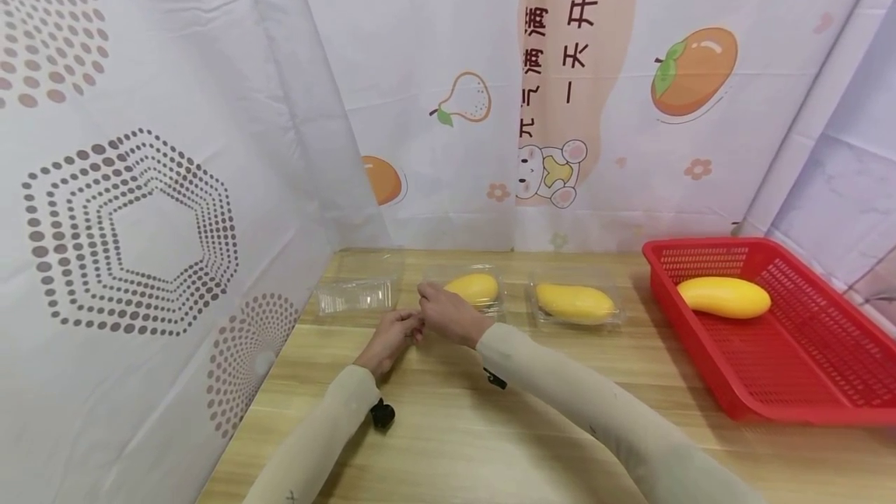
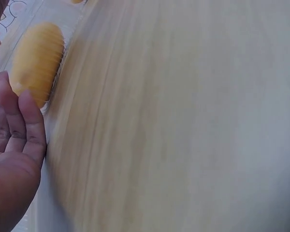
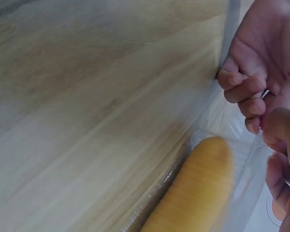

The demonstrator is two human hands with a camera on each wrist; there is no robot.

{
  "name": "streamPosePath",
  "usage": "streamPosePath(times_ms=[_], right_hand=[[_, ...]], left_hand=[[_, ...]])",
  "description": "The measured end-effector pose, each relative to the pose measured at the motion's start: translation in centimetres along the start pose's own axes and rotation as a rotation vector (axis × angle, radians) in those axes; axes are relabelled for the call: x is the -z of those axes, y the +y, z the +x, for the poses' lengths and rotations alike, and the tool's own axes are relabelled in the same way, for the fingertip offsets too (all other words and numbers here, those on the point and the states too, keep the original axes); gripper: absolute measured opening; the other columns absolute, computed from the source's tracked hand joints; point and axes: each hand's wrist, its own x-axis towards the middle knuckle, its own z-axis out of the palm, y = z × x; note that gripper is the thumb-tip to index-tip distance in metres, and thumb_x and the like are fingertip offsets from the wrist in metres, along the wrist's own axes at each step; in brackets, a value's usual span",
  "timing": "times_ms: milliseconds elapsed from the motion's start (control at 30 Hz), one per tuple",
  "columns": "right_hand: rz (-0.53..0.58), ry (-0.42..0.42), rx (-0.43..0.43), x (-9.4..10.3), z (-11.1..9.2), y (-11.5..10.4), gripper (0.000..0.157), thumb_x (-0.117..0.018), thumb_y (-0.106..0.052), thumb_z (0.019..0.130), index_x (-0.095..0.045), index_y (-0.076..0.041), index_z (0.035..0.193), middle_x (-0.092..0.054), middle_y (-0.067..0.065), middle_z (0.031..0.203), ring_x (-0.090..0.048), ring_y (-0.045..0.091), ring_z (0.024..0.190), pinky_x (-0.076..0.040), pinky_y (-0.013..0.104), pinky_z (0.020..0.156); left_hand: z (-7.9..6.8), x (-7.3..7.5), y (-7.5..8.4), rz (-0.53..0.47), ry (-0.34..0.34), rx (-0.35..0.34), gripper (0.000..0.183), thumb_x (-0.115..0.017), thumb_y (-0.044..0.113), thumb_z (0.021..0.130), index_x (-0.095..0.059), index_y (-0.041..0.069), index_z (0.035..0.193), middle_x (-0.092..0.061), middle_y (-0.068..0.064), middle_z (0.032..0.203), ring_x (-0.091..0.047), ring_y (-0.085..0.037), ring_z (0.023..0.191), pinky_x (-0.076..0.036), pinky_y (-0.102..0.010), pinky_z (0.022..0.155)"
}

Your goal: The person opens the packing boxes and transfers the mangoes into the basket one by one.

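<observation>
My left hand point(image 1: 392, 337) and right hand point(image 1: 451, 313) meet at the fingertips just left of the middle clear plastic box. In the right wrist view the left hand point(image 3: 263, 58) has bent fingers close to the right thumb; whether anything thin is pinched between them does not show. Inside the middle box lies a long yellow fruit, mango-like point(image 1: 477, 288), partly behind my right hand. The left wrist view shows a boxed yellow fruit point(image 2: 38, 63) beyond the left hand's fingers point(image 2: 34, 128). At far left stands another clear plastic box point(image 1: 355, 294), its lid raised, without fruit.
To the right, a third clear box point(image 1: 619, 317) holds a yellow fruit point(image 1: 577, 303). A red plastic basket point(image 1: 714, 368) at the table's right side contains one more yellow fruit point(image 1: 728, 298). Printed curtains point(image 1: 434, 29) hang behind and left of the wooden table point(image 1: 434, 442).
</observation>
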Motion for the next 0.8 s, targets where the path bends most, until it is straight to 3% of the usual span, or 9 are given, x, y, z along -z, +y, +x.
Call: streamPosePath(times_ms=[200,400,600,800], right_hand=[[-0.091,0.047,0.024,-0.5,-0.4,-0.2,0.007,-0.069,0.001,0.095,-0.073,-0.004,0.092,-0.053,0.002,0.091,-0.044,0.015,0.088,-0.044,0.025,0.082],[-0.016,0.065,-0.011,-0.9,-0.7,-0.1,0.01,-0.064,0.003,0.097,-0.07,-0.002,0.091,-0.046,0.004,0.088,-0.039,0.016,0.082,-0.043,0.024,0.073],[-0.023,0.074,-0.027,-0.8,-1.0,0.0,0.01,-0.065,0.001,0.098,-0.07,0.0,0.09,-0.046,0.003,0.082,-0.036,0.015,0.077,-0.039,0.022,0.067],[0.247,0.171,-0.117,-0.4,-0.6,0.6,0.016,-0.064,-0.002,0.097,-0.061,-0.003,0.081,-0.037,0.004,0.084,-0.031,0.015,0.074,-0.035,0.023,0.063]], left_hand=[[-0.3,-0.5,0.0,0.015,0.038,0.0,0.02,-0.056,0.006,0.101,-0.071,-0.007,0.105,-0.067,-0.01,0.091,-0.061,-0.017,0.076,-0.054,-0.028,0.071],[-0.4,-1.0,0.4,0.006,0.052,0.004,0.02,-0.055,0.001,0.096,-0.071,-0.008,0.103,-0.066,-0.012,0.092,-0.06,-0.017,0.075,-0.054,-0.03,0.071],[-0.2,-1.4,0.4,0.012,0.058,0.018,0.02,-0.054,0.001,0.097,-0.069,-0.009,0.104,-0.065,-0.01,0.09,-0.059,-0.016,0.074,-0.052,-0.027,0.069],[-0.1,-1.3,0.2,0.027,0.077,0.019,0.02,-0.053,0.002,0.098,-0.069,-0.009,0.104,-0.066,-0.012,0.093,-0.06,-0.017,0.075,-0.054,-0.026,0.069]])
